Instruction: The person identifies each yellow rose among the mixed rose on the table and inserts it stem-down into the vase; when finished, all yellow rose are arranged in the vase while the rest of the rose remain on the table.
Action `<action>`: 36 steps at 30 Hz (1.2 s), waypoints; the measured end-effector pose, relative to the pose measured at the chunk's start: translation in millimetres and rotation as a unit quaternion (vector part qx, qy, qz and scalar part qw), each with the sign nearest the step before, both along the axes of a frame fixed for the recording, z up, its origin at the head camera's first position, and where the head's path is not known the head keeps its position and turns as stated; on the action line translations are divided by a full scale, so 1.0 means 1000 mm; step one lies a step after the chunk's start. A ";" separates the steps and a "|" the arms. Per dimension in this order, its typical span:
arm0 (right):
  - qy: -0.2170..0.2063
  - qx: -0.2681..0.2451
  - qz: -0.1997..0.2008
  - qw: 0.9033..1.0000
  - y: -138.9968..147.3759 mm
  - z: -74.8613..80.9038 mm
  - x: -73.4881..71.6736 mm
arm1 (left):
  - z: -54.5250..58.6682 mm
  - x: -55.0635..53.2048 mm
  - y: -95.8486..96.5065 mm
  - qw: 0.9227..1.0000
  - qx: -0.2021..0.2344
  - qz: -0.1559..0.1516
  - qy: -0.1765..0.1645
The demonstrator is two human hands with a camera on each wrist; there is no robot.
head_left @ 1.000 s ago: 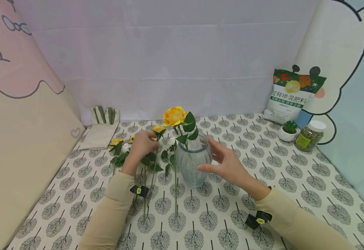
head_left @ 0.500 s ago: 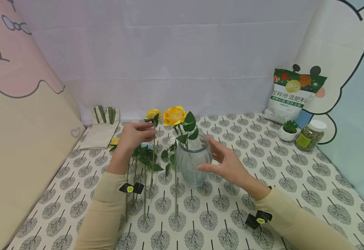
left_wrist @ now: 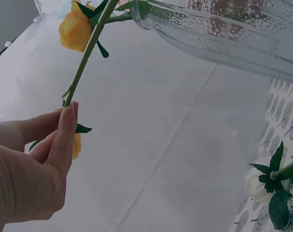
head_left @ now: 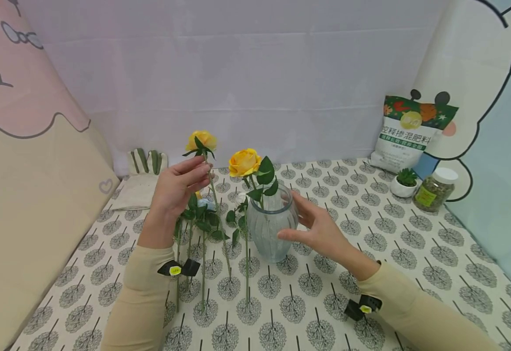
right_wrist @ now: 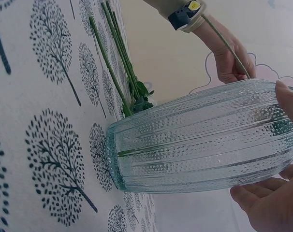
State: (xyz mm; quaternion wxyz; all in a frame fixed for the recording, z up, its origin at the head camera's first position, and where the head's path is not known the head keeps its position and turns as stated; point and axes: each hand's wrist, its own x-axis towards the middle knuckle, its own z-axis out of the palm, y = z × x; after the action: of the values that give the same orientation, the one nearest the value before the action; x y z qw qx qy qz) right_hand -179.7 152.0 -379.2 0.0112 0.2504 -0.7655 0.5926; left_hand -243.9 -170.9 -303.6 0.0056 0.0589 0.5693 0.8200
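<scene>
My left hand (head_left: 174,187) pinches the green stem of a yellow rose (head_left: 201,141) just under its bloom, left of the vase. The rose is raised, its stem slanting down to the right over the cloth. In the left wrist view, thumb and fingertips meet on that stem (left_wrist: 83,63). A ribbed clear glass vase (head_left: 270,241) stands upright, with my right hand (head_left: 323,234) holding its right side, thumb in front and fingers behind. Another yellow rose (head_left: 245,163) with leaves leans out of its mouth. Through the glass, the right wrist view shows one stem (right_wrist: 132,152) near the base.
Several flowers lie left of the vase, among them a white rose (head_left: 241,198) close beside it. Work gloves (head_left: 138,189) lie at the back left. A fertilizer bag (head_left: 400,141), a small potted succulent (head_left: 406,183) and a white-lidded jar (head_left: 434,192) stand at the back right.
My left hand has lifted the yellow rose up and to the left, away from the other flowers, and its bloom now shows higher. The right hand and vase have stayed in place.
</scene>
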 end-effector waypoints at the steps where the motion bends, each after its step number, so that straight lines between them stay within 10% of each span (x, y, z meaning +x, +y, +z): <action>1: 0.000 0.000 0.000 1.000 0.000 0.000 0.000 | 0.002 0.001 0.001 0.999 0.032 0.001 -0.001; 8: 0.002 -0.004 0.003 1.000 0.000 0.000 0.000 | 0.011 0.009 0.007 0.979 0.199 0.041 0.006; 15: 0.000 -0.001 0.000 1.000 0.000 0.000 0.000 | 0.018 0.017 0.012 0.965 0.252 0.055 0.046; 26: -0.001 0.001 0.002 1.000 0.001 0.000 -0.001 | 0.028 0.031 0.021 0.920 0.361 0.118 0.099; 36: -0.001 -0.001 0.003 1.000 0.001 -0.001 -0.001 | 0.031 0.039 0.023 0.894 0.413 0.103 0.141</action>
State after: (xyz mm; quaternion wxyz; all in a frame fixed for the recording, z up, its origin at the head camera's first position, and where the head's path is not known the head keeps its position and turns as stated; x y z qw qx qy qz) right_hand -180.3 152.6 -379.9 0.0086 0.2520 -0.7638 0.5941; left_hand -204.6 -148.1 -272.8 -0.1840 0.1121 0.1770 0.9603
